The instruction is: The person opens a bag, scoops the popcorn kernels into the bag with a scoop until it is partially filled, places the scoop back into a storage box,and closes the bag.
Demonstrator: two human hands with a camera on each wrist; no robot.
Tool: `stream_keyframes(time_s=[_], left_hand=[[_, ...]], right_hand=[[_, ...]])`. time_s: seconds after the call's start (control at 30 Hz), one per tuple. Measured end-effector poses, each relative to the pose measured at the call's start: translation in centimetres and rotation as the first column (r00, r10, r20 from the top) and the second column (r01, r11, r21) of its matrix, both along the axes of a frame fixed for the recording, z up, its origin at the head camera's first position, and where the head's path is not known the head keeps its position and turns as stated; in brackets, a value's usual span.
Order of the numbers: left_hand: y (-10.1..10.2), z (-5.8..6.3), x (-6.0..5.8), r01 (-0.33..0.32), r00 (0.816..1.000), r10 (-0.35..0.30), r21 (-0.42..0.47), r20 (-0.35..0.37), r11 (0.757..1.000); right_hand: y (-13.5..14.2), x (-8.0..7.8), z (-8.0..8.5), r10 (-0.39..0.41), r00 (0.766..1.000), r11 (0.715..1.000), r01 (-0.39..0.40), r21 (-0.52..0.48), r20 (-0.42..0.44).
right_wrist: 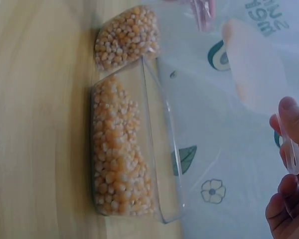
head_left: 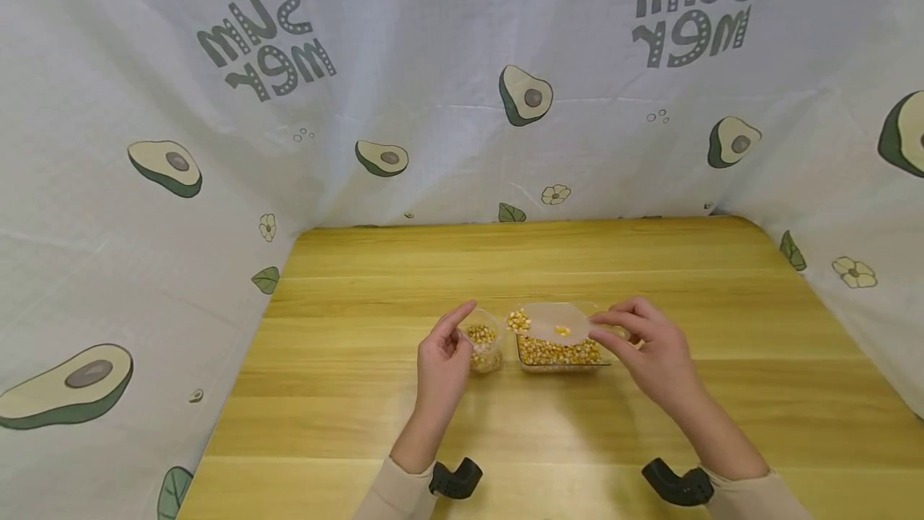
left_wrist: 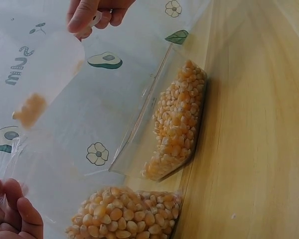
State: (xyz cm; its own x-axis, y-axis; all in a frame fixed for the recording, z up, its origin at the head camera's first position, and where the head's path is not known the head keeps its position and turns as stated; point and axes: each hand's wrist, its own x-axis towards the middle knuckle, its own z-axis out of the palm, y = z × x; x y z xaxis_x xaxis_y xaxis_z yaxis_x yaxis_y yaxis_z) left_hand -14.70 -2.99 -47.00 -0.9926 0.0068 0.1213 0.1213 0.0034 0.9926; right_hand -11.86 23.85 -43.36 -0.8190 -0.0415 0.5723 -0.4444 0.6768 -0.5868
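Note:
My left hand (head_left: 443, 361) pinches the rim of a clear plastic bag (left_wrist: 124, 214) part filled with corn kernels, which stands on the table. In my right hand (head_left: 653, 347) is the handle of a translucent white scoop (right_wrist: 256, 69), held above a clear rectangular box (right_wrist: 162, 144). Several kernels (head_left: 518, 320) lie at the scoop's left end, near the bag's mouth, and a few more sit farther back on it. Corn kernels (left_wrist: 177, 119) partly fill the box, which stands just right of the bag.
Both containers stand on a wood-grain table (head_left: 346, 392). Behind and beside it hangs a white curtain (head_left: 433, 38) printed with avocados, leaves and lettering. A black strap mount (head_left: 456, 478) sits on the left wrist and another mount (head_left: 678, 484) on the right.

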Motion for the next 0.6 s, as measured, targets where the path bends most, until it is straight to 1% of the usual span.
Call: stream_keyframes(time_s=[0.27,0.6], left_hand=[[0.0,0.0,0.0,0.000,1.000,0.000,0.004,-0.011,1.000],[0.0,0.0,0.0,0.003,1.000,-0.003,-0.003,-0.012,1.000]], right_hand=[[-1.1,-0.6,0.5,0.059,0.998,0.998,-0.058,0.029,-0.034],[-1.8,-0.9,1.1,0.086,0.996,0.993,-0.083,0.081,-0.029]])
